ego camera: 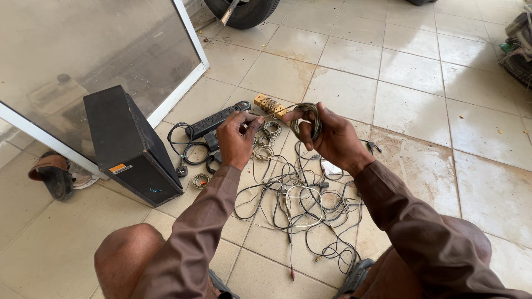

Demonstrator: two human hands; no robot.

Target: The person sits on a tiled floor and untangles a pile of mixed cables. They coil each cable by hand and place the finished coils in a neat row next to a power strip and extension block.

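Observation:
My right hand (332, 138) grips a small coil of grey-green cable (306, 119), raised above the floor. My left hand (237, 139) pinches the loose end of that cable, close beside the coil. Below both hands lies a tangled heap of black and white wires (299, 205) on the tiled floor. Several small wound wire coils (267, 139) lie just beyond my left hand.
A black power strip (216, 119) with its cord lies at left, next to a black box-shaped unit (130, 144) leaning by a glass door frame (188, 39). Tan connector blocks (269, 104) sit ahead. A tyre (244, 11) stands at the top, a sandal (52, 171) at left.

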